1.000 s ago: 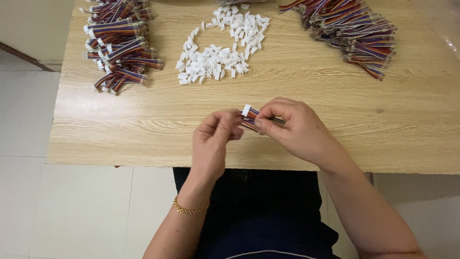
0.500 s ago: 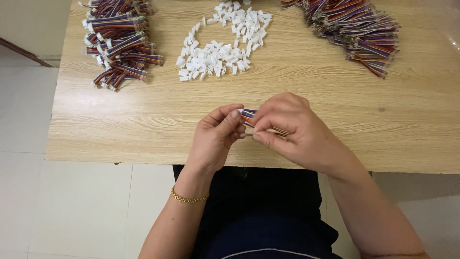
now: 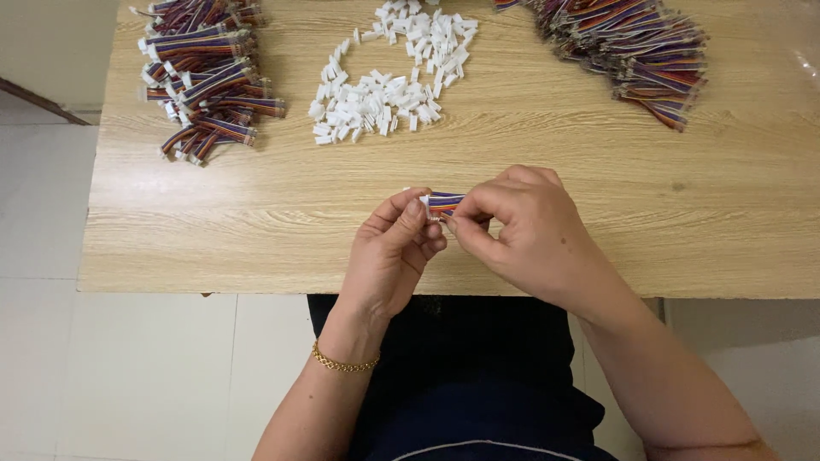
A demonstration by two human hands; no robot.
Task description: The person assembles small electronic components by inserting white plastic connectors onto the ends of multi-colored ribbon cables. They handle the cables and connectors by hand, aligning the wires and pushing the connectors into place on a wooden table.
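My left hand (image 3: 395,252) and right hand (image 3: 521,226) meet just above the near edge of the tabletop (image 3: 256,213), both sets of fingers pinching 1 short multicoloured ribbon cable (image 3: 444,203) between them. The left fingertips close on its white end; the right fingers grip the striped wires, which keeps the piece steady and in clear sight. Stock lies well apart at the far side: 1 heap of white plastic connector housings (image 3: 384,81) in the middle, 1 cable pile (image 3: 205,72) left, 1 cable pile (image 3: 632,51) right, each kind kept separate.

Left hand (image 3: 391,252) and right hand (image 3: 523,226) pinching striped wire bundle (image 3: 443,203), over wooden table (image 3: 256,213)
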